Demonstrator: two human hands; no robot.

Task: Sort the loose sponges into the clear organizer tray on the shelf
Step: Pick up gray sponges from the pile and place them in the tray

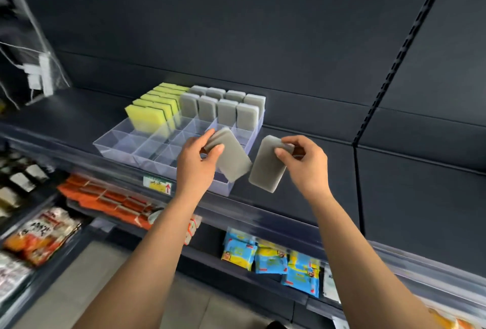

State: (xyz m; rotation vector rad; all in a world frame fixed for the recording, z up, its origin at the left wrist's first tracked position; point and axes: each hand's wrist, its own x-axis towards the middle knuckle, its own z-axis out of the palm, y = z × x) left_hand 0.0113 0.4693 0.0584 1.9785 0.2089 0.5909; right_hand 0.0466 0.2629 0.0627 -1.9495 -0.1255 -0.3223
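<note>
A clear organizer tray (pixel 123 141) with square compartments sits on the dark shelf (pixel 302 191). Several yellow sponges (pixel 147 115) stand in its left rows and several grey sponges (pixel 226 109) stand in its back right rows. The front compartments hold nothing. My left hand (pixel 196 163) holds one grey sponge (pixel 232 157) tilted over the tray's front right part. My right hand (pixel 306 163) grips a second grey sponge (pixel 267 165) by its top end, just right of the tray and above the shelf.
Below the shelf lie orange packets (pixel 105 197) at the left and blue and yellow packets (pixel 273 257) at the right. A price label (pixel 157 185) is on the shelf's front rail. Hanging clear bags (pixel 36 65) fill the upper left. A slotted upright (pixel 381 86) divides the back panel.
</note>
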